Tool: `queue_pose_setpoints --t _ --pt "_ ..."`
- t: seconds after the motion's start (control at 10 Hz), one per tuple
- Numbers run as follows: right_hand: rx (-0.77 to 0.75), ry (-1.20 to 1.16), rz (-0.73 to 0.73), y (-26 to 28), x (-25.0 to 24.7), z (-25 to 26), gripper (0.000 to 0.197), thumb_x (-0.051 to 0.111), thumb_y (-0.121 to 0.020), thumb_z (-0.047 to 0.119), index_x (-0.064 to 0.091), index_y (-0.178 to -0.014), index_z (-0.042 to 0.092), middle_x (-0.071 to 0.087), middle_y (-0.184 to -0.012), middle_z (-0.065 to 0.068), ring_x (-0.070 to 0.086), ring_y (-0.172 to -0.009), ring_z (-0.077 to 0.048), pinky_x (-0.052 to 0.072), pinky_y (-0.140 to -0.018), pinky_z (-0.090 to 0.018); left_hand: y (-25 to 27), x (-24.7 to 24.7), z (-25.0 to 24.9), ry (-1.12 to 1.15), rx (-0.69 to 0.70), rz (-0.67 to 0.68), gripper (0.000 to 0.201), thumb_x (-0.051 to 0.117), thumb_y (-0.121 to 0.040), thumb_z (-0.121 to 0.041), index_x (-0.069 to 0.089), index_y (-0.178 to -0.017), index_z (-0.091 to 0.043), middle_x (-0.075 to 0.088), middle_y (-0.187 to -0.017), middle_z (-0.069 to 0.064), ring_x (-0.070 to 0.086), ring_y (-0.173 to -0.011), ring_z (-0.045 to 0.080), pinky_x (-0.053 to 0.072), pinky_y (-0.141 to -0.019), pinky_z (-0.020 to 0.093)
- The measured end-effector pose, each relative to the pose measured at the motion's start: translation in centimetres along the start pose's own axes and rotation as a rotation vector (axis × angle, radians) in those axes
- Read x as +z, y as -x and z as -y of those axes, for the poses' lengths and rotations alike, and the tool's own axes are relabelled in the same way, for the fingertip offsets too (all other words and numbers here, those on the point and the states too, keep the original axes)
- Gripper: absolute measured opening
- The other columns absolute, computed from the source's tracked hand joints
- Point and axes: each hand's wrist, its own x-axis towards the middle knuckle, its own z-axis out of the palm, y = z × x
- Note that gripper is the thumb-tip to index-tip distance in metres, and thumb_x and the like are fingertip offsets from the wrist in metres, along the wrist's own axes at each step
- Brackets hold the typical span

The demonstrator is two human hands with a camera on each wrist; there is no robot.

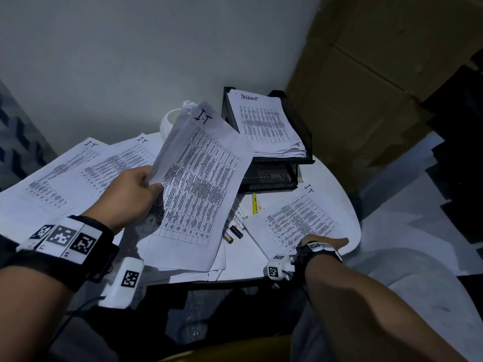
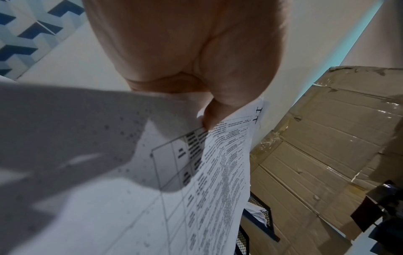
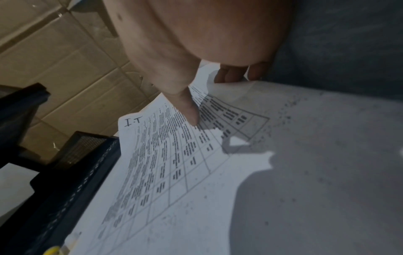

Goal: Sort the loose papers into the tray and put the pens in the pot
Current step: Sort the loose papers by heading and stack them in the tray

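**While the Left Held the Sheaf, the Right Took the Stray Sheet**

As I watched the feeds, the left hand (image 1: 133,194) was closed on a sheaf (image 1: 203,184) of "I.T" sheets. It gripped them by their left edge and held them tilted above the middle of the desk (image 1: 337,184).

The right hand (image 1: 324,242) was on the loose sheet (image 1: 295,218), also marked "I.T", at the desk's near right corner. The thumb (image 3: 187,107) lay on top of the print. The fingers (image 3: 229,75) seemed tucked under the paper's edge, so I read it as a light pinch.

To do this step well, I judged the right hand should lift that edge first and not drag the sheet. The pens (image 1: 235,226) lay just beside its left corner and could catch it. Then the sheet should go face up under the left thumb, heading matched to heading, with the left grip eased only as it arrived.

The tray (image 1: 271,176) at the far edge held a "TASKLIST" pile, so I thought this sheet belonged with the sheaf.
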Motion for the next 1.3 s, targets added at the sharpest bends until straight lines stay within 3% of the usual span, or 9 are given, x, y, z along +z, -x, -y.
queue_pose_setpoints --t 0.1,0.2,0.4,0.5,0.6,0.7,1.0,1.1,1.3 --pt "-0.299 1.165 0.125 -0.4 0.1 -1.4 0.092 0.039 -0.069 0.098 0.069 -0.125 0.032 0.074 -0.091 0.011 0.05 -0.064 -0.009 0.047 -0.06 -0.018 0.0 -0.1 0.0 -0.007 0.01 -0.006 0.016 0.062 -0.099 -0.017 0.068 -0.084 -0.017 0.072 -0.08 0.012 0.069 -0.077 0.037 0.057 -0.072 0.046" --pt "-0.5 1.492 0.164 4.1 -4.5 -0.5 0.055 0.093 -0.052 0.057 0.078 -0.09 0.02 0.076 -0.085 0.001 0.065 -0.07 -0.022 0.053 -0.075 -0.042 0.0 -0.1 0.0 -0.013 0.025 -0.014 0.017 0.062 -0.099 -0.015 0.068 -0.083 -0.015 0.072 -0.082 0.011 0.068 -0.081 0.034 0.053 -0.075 0.04" --pt "-0.158 0.782 0.085 12.0 -10.5 3.4 0.044 0.067 -0.079 0.074 0.07 -0.08 0.03 0.047 -0.067 0.012 0.025 -0.044 -0.008 0.024 -0.042 -0.013 0.0 -0.5 0.1 -0.027 0.027 -0.027 0.012 0.064 -0.097 -0.018 0.069 -0.087 -0.017 0.073 -0.084 0.008 0.068 -0.082 0.03 0.052 -0.082 0.041" --pt "-0.085 -0.2 0.122 11.6 -11.4 3.9 0.045 0.041 -0.105 0.051 0.066 -0.131 0.024 0.068 -0.112 0.009 0.06 -0.076 -0.005 0.048 -0.068 -0.018 0.0 -0.7 0.3 -0.037 0.025 -0.034 0.012 0.064 -0.097 -0.019 0.069 -0.087 -0.018 0.073 -0.084 0.006 0.068 -0.082 0.029 0.052 -0.082 0.041" --pt "0.111 -0.571 0.209 12.6 -13.4 6.4 0.046 0.048 -0.102 0.021 0.051 -0.147 0.009 0.058 -0.14 -0.014 0.057 -0.126 -0.033 0.041 -0.108 -0.041 0.0 -0.9 0.1 -0.029 0.022 -0.049 0.012 0.063 -0.098 -0.018 0.069 -0.088 -0.017 0.072 -0.084 0.008 0.067 -0.082 0.029 0.05 -0.076 0.038" --pt "0.081 -0.832 -0.017 13.5 -14.1 9.5 0.047 0.05 -0.101 0.011 0.051 -0.148 0.016 0.058 -0.139 -0.004 0.06 -0.117 -0.03 0.047 -0.099 -0.035 0.0 -1.1 0.0 -0.068 0.017 -0.077 0.012 0.06 -0.098 -0.016 0.068 -0.088 -0.015 0.07 -0.083 0.008 0.064 -0.08 0.027 0.042 -0.067 0.034" --pt "-0.719 -0.946 0.06 20.5 -19.5 15.9 0.023 0.058 -0.101 0.015 0.058 -0.121 0.026 0.065 -0.118 0.004 0.063 -0.111 -0.013 0.048 -0.099 -0.022 -0.4 -2.1 0.5 -0.079 -0.001 -0.181 0.015 0.052 -0.098 -0.01 0.066 -0.098 -0.006 0.068 -0.088 0.015 0.06 -0.084 0.031 0.04 -0.068 0.033" --pt "-0.798 -0.984 0.193 22.2 -19.9 16.9 0.035 0.06 -0.1 0.01 0.059 -0.135 0.011 0.067 -0.129 0.002 0.063 -0.117 -0.006 0.048 -0.104 -0.017 -0.3 -2.6 0.6 -0.067 0.005 -0.215 0.015 0.05 -0.098 -0.008 0.064 -0.09 -0.008 0.065 -0.08 0.012 0.057 -0.077 0.03 0.034 -0.057 0.029" --pt "-0.646 -1.058 0.496 21.9 -18.8 17.0 0.036 0.064 -0.096 0.011 0.064 -0.131 0.017 0.073 -0.124 0.0 0.068 -0.117 -0.021 0.05 -0.107 -0.05 0.1 -3.3 0.0 0.071 0.011 -0.22 0.023 0.052 -0.1 -0.01 0.059 -0.079 -0.016 0.062 -0.073 0.003 0.052 -0.066 0.018 0.037 -0.06 0.029"
